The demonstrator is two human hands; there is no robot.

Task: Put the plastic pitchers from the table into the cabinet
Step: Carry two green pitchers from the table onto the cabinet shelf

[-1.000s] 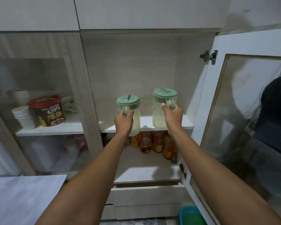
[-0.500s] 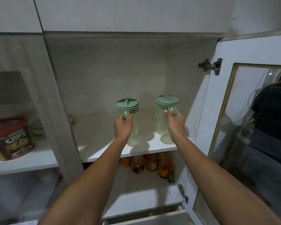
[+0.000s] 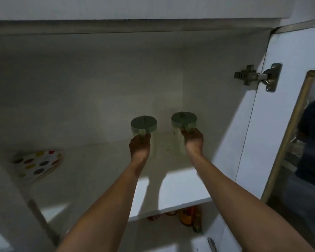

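Two clear plastic pitchers with green lids stand deep inside the open cabinet, near its back wall. My left hand (image 3: 140, 145) grips the handle of the left pitcher (image 3: 144, 125). My right hand (image 3: 192, 139) grips the handle of the right pitcher (image 3: 184, 120). Both pitchers are upright and side by side, with a small gap between them. Their lower bodies are dim and partly hidden behind my hands. The white shelf (image 3: 178, 195) runs under my forearms.
A plate with coloured dots (image 3: 37, 164) leans at the left of the shelf. The open cabinet door (image 3: 273, 124) with its metal hinge (image 3: 256, 77) stands on the right. Bottles (image 3: 187, 217) sit on the shelf below. A person's reflection shows in the door glass.
Both hands have pushed the pitchers further back into the cabinet. The camera has moved closer and tilted up, so the left compartment with the cereal tub is out of view.
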